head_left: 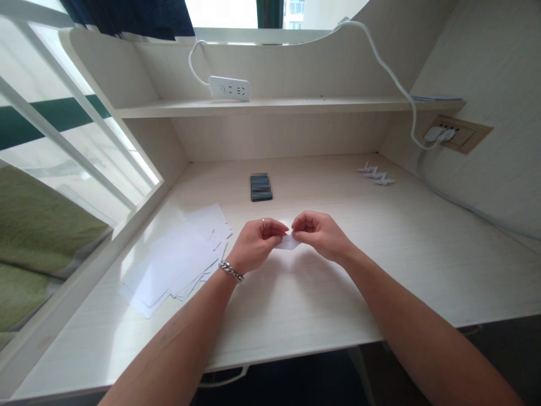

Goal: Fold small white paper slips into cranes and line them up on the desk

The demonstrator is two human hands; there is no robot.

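A small folded piece of white paper (289,243) is held between my two hands, just above the desk. My left hand (257,243), with a ring and a chain bracelet, pinches its left side between thumb and fingers. On the other side, my right hand (320,234) grips the paper's right edge, fingers curled. The fingertips hide part of the paper, so its exact folds cannot be made out. At the back right of the desk stand several small white folded paper cranes (375,173).
Loose white paper sheets (181,254) lie spread to the left. A dark rectangular object (261,187), blurred out, lies beyond my hands. A power strip (229,88) rests on the shelf (287,107); its white cable (386,59) runs to the wall socket (462,135).
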